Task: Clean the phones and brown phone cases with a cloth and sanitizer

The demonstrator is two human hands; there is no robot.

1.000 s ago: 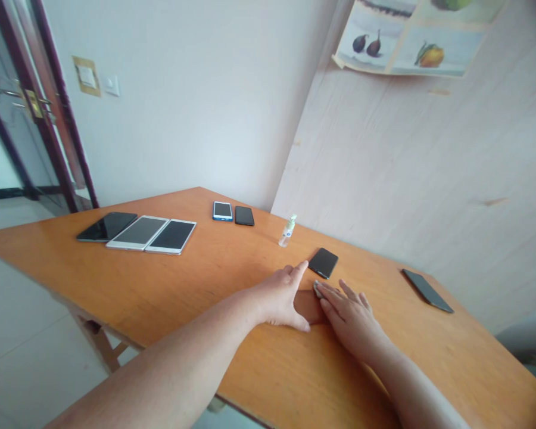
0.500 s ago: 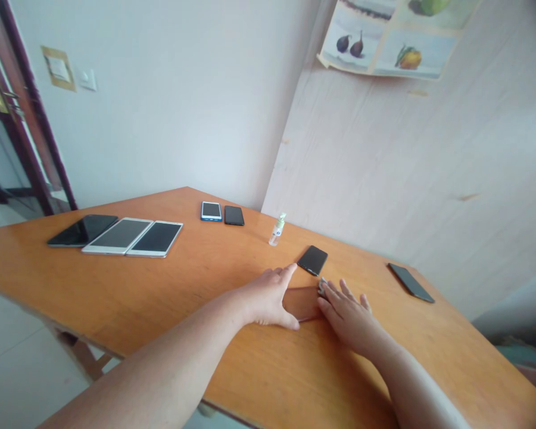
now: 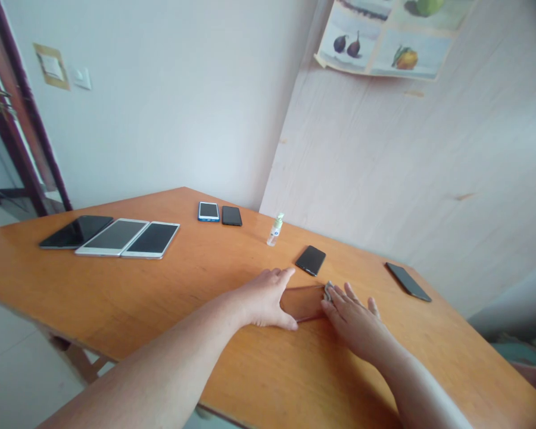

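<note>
A flat, phone-shaped slab with a brownish, shiny surface [image 3: 302, 302] lies on the table between my hands; I cannot tell if it is a phone or a case. My left hand [image 3: 268, 298] braces its left end, thumb along the near edge and fingers at the far edge. On its right end, my right hand [image 3: 352, 316] presses a small crumpled greyish-white cloth [image 3: 328, 291] under outstretched fingers, which partly hide cloth and slab. Just beyond lies a black phone [image 3: 311, 260]. Behind that stands a small clear pump bottle [image 3: 274, 231] with a pale green top.
On the wooden table [image 3: 205, 262] at left lie a black tablet [image 3: 77, 231] and two white-framed tablets [image 3: 113, 236] [image 3: 150, 239]. Toward the back are a blue-edged phone [image 3: 208, 211] and a dark phone [image 3: 231, 215]. Another dark phone [image 3: 408, 281] lies far right, near the wall.
My right hand and the cloth have slid slightly right along the slab, baring a little more of it. The left hand keeps its place at the left end. The view has shifted slightly.
</note>
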